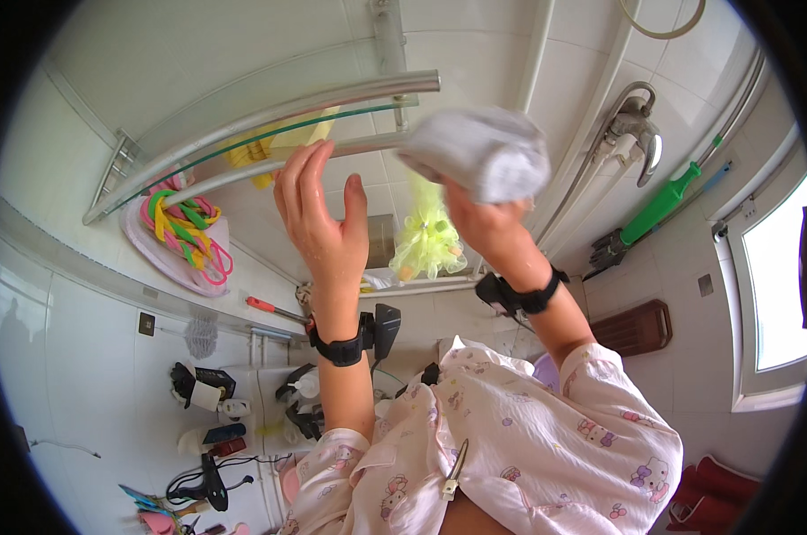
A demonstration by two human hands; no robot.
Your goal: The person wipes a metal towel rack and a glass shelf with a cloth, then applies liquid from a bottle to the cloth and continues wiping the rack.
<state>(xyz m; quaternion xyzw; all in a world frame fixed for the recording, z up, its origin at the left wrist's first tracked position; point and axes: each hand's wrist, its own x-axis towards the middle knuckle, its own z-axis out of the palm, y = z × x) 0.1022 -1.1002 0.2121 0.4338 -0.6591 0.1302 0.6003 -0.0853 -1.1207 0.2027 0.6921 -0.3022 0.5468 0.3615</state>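
A bunched grey-white cloth, blurred by motion, is held up by my right hand, whose fingers are mostly behind it. My left hand is raised with its fingers apart and nothing in it. Its fingertips are close to the lower metal rail of a glass wall shelf; whether they touch it I cannot tell. The upper metal rail curves past above both hands. A yellow-green mesh bath puff hangs between my hands, lower down. Something yellow shows through the shelf glass.
A shower tap and a green-handled brush are on the right wall, near a bright window. Colourful braided straps hang at the left end of the shelf. A hair dryer and toiletries crowd the lower left.
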